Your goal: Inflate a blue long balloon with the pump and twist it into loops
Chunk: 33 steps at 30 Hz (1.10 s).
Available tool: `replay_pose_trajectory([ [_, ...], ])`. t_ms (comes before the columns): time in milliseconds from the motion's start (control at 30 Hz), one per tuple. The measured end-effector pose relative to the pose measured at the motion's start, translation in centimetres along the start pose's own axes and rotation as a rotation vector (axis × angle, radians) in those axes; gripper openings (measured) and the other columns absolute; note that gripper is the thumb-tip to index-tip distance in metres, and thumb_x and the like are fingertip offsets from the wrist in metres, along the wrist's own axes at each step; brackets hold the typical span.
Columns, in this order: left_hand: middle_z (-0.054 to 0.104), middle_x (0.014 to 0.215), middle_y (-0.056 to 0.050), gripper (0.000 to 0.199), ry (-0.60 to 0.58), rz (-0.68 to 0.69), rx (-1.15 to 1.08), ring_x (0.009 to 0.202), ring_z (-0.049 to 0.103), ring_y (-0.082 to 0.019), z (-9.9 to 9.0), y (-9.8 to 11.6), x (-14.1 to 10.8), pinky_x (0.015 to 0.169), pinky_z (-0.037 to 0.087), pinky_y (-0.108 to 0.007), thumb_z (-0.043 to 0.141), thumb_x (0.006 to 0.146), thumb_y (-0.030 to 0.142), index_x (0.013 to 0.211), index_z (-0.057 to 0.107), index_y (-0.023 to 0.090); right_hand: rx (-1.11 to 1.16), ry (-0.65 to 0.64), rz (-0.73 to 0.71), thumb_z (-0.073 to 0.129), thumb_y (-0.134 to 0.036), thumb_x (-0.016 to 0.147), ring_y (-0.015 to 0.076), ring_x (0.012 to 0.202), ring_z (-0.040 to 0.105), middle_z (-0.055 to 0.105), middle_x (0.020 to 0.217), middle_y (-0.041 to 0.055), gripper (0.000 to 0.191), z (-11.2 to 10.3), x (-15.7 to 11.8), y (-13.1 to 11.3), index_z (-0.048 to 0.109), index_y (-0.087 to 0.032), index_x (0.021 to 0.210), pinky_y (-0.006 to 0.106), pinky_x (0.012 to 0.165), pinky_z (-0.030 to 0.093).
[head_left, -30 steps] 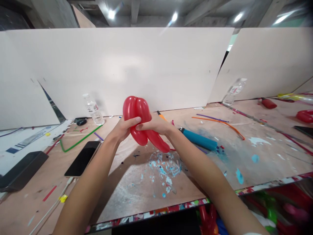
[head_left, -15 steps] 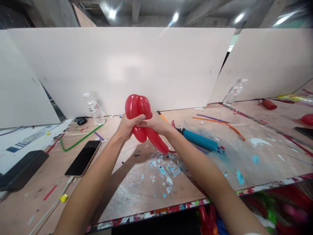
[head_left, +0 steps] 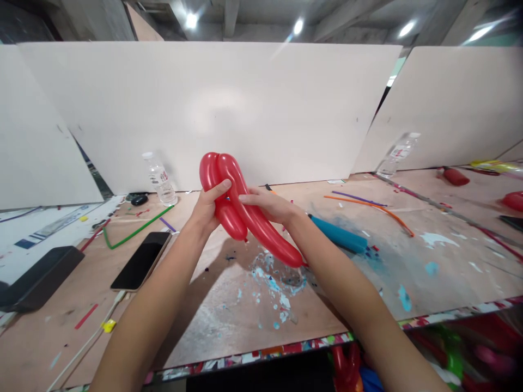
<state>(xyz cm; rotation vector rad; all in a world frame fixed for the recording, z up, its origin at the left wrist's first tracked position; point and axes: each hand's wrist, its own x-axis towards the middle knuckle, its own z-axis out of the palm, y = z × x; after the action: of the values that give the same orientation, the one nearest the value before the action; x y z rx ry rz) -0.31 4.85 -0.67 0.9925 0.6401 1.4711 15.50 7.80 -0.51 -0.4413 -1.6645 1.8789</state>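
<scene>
A long red balloon [head_left: 269, 235] is bent into a loop at its top, with two lower ends pointing down to the right, above the table. My left hand [head_left: 210, 206] is wrapped round the folded part, its thumb lying across the front. Farther right, my right hand [head_left: 267, 202] grips the longer section from behind and the side, fingers over its upper edge. The shorter end shows a small knot, and the longer end tapers to a thin tip beside my right forearm.
On the table [head_left: 229, 326] lie a phone [head_left: 141, 261], a black case [head_left: 41, 277], a blue pump [head_left: 339, 234], and green [head_left: 139, 231] and orange [head_left: 379, 207] uninflated balloons. Bottles [head_left: 160, 179] [head_left: 396, 155] stand by the white panels [head_left: 261, 109].
The red balloon's looped top has narrowed and its long section now stretches farther down to the right. My right hand has moved right, apart from my left hand.
</scene>
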Motion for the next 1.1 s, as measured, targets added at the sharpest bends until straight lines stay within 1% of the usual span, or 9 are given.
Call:
replay_pose_trajectory([
  [133, 0.071, 0.087, -0.007, 0.038, -0.012, -0.025, -0.016, 0.083, 0.069, -0.023, -0.1, 0.1, 0.1, 0.079, 0.056, -0.037, 0.078, 0.065, 0.032, 0.095, 0.065, 0.013, 0.027, -0.013, 0.004, 0.071, -0.046, 0.076, 0.0171, 0.077, 0.066, 0.07, 0.088, 0.0052, 0.037, 0.1, 0.1, 0.2, 0.065, -0.017, 0.1, 0.029, 0.071, 0.055],
  [267, 0.07, 0.083, -0.005, 0.035, 0.009, 0.045, 0.005, 0.077, 0.068, -0.02, -0.5, 0.0, 0.2, 0.077, 0.057, -0.036, 0.079, 0.065, 0.028, 0.093, 0.065, 0.013, -0.062, 0.064, -0.023, 0.07, -0.044, 0.079, 0.0155, 0.079, 0.066, 0.069, 0.092, 0.0036, 0.037, 0.5, -0.2, -0.1, 0.064, -0.02, 0.106, 0.026, 0.068, 0.054],
  [433, 0.069, 0.082, -0.004, 0.033, -0.019, 0.029, -0.026, 0.072, 0.067, -0.018, -0.4, 0.2, 0.0, 0.074, 0.058, -0.035, 0.079, 0.067, 0.028, 0.094, 0.066, 0.013, -0.076, 0.054, 0.144, 0.061, -0.059, 0.081, 0.0149, 0.057, 0.061, 0.066, 0.074, 0.0044, 0.042, 0.0, -0.7, -0.1, 0.062, -0.018, 0.091, 0.027, 0.049, 0.051],
  [500, 0.069, 0.081, -0.004, 0.034, -0.029, 0.008, -0.023, 0.07, 0.066, -0.018, -0.2, 0.2, -0.1, 0.072, 0.058, -0.035, 0.079, 0.066, 0.029, 0.093, 0.066, 0.012, -0.076, 0.062, 0.186, 0.057, -0.063, 0.081, 0.0151, 0.055, 0.059, 0.065, 0.072, 0.0043, 0.046, -0.2, -0.7, 0.1, 0.061, -0.018, 0.089, 0.028, 0.048, 0.051],
  [567, 0.069, 0.081, -0.005, 0.035, 0.0, 0.031, -0.016, 0.07, 0.067, -0.019, -0.1, 0.1, 0.0, 0.072, 0.057, -0.035, 0.081, 0.064, 0.029, 0.091, 0.066, 0.012, -0.127, 0.082, 0.145, 0.058, -0.061, 0.082, 0.0159, 0.061, 0.062, 0.067, 0.079, 0.0042, 0.043, -0.2, -0.6, 0.1, 0.061, -0.02, 0.096, 0.03, 0.054, 0.053],
  [733, 0.069, 0.08, -0.005, 0.041, 0.106, 0.15, 0.019, 0.073, 0.066, -0.02, -0.3, -0.7, 0.7, 0.07, 0.055, -0.033, 0.085, 0.055, 0.026, 0.089, 0.067, 0.013, -0.565, 0.186, -0.147, 0.05, -0.046, 0.092, 0.0186, 0.1, 0.062, 0.065, 0.115, 0.0046, 0.032, 0.7, 0.1, 0.2, 0.057, -0.023, 0.113, 0.033, 0.089, 0.049],
  [800, 0.069, 0.078, -0.004, 0.04, 0.156, 0.206, 0.03, 0.071, 0.066, -0.019, -0.3, -1.2, 1.0, 0.068, 0.054, -0.032, 0.086, 0.053, 0.024, 0.086, 0.067, 0.012, -0.825, 0.32, -0.178, 0.045, -0.045, 0.094, 0.0203, 0.098, 0.061, 0.066, 0.111, 0.0074, 0.031, 1.1, 0.4, 0.5, 0.057, -0.02, 0.108, 0.035, 0.088, 0.048],
  [933, 0.067, 0.074, -0.002, 0.036, 0.269, 0.274, 0.011, 0.068, 0.064, -0.017, -0.3, -2.1, 1.5, 0.067, 0.053, -0.031, 0.086, 0.052, 0.023, 0.081, 0.067, 0.012, -1.309, 0.622, -0.103, 0.04, -0.046, 0.095, 0.0234, 0.079, 0.061, 0.065, 0.089, 0.009, 0.03, 1.9, 0.8, 1.2, 0.052, -0.018, 0.096, 0.036, 0.072, 0.046],
  [1100, 0.065, 0.069, -0.001, 0.034, 0.34, 0.314, 0.012, 0.065, 0.063, -0.016, 0.1, -2.7, 1.6, 0.065, 0.052, -0.029, 0.086, 0.052, 0.025, 0.077, 0.066, 0.011, -1.637, 0.743, -0.109, 0.039, -0.045, 0.096, 0.0283, 0.096, 0.057, 0.06, 0.104, 0.0145, 0.032, 2.7, 0.7, 1.5, 0.049, -0.016, 0.104, 0.037, 0.074, 0.045],
])
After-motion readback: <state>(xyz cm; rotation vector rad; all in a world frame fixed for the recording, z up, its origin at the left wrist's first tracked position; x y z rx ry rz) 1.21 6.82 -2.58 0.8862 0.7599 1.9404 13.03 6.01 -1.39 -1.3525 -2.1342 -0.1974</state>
